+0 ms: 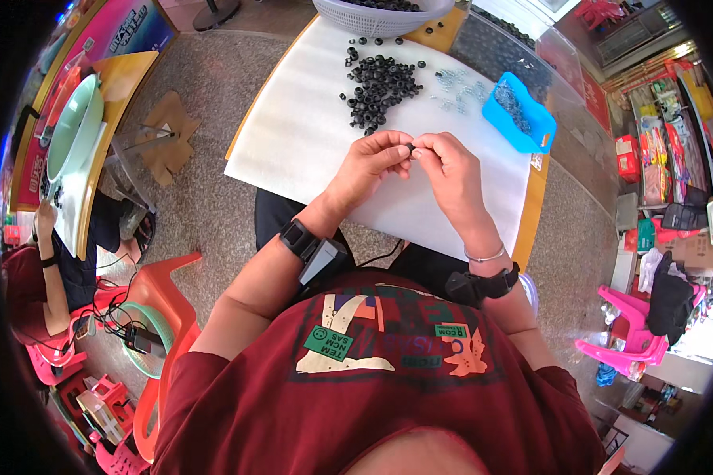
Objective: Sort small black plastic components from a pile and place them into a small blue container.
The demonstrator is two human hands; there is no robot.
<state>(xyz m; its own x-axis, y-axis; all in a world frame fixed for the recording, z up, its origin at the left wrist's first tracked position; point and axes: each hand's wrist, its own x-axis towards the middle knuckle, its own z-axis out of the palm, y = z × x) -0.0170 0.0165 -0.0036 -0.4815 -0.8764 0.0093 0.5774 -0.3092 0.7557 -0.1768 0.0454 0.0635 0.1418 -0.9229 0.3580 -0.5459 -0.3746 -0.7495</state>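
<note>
Over the white table sheet (293, 134), my left hand (372, 165) and my right hand (451, 170) meet fingertip to fingertip. Both are closed in a pinch around one small black round part (410, 148), mostly covered by the fingers. Just beyond my hands lies a loose pile of small black ring-like parts (380, 89). To its right, small clear bluish pieces (459, 89) are scattered on the sheet. A bright blue tray (509, 133) beside them holds more of these pieces.
A lilac basket (380, 22) of black parts stands at the far edge, beside a clear bin (503, 49) of dark parts. At left, another person's hand (46, 222) is by a table with a green basin (75, 131). An orange chair (170, 293) stands near my left.
</note>
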